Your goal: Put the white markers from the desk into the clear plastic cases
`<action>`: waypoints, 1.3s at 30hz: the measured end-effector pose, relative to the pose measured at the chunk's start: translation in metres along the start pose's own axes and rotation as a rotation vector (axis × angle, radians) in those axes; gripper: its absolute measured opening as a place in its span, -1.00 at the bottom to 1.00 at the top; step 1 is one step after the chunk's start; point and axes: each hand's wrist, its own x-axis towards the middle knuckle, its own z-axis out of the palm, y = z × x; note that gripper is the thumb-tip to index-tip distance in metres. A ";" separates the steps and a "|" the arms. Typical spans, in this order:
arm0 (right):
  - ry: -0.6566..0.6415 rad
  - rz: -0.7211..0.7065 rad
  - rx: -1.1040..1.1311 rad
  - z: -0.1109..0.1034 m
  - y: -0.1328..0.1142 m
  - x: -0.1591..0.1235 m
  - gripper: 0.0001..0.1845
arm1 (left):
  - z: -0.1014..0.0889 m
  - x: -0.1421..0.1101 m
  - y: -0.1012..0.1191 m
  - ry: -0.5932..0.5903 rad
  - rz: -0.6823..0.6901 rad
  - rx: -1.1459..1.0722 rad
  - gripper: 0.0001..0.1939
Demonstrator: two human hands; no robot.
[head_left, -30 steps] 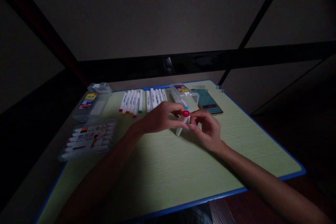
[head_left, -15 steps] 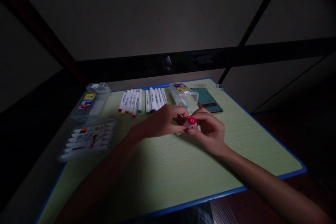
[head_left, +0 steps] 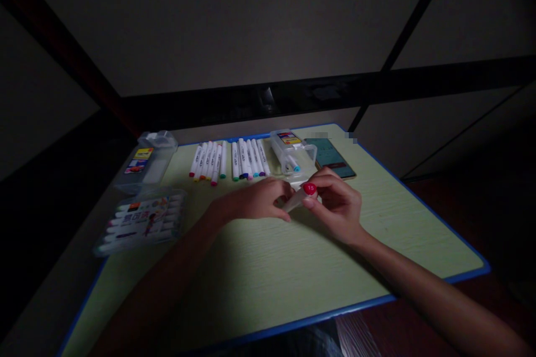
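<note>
Between my hands is a white marker [head_left: 296, 199] with a red end numbered 15, tilted with that end up and toward the right. My right hand [head_left: 341, 206] pinches it near the red end between thumb and fingers. At the marker's lower end, my left hand [head_left: 259, 199] curls its thumb and fingers around the barrel; its fingertips are partly hidden. Just beyond the hands lies an open clear plastic case [head_left: 307, 155] with a blue-tipped marker [head_left: 295, 165] inside.
Two groups of white markers, the left group [head_left: 207, 160] and the right group [head_left: 250, 157], lie at the table's back. A clear case [head_left: 157, 164] and a filled marker case [head_left: 140, 223] are at left. A phone-like device [head_left: 335, 159] lies at back right on the blue-edged table [head_left: 268, 284].
The red-ended marker has shifted slightly right with my right hand, and more of its white barrel shows. My left hand's fingers have loosened a little and moved off the red end.
</note>
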 end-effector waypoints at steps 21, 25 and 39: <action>0.006 -0.282 0.024 -0.005 -0.004 0.002 -0.67 | -0.004 0.001 0.001 0.040 0.056 0.053 -0.86; 0.042 -0.238 -0.095 -0.012 -0.007 0.005 -0.72 | -0.005 0.002 0.004 0.058 0.082 0.024 -0.84; 0.606 -0.318 -0.190 -0.028 -0.004 0.012 -0.83 | -0.003 0.005 -0.002 0.083 0.083 0.062 -0.82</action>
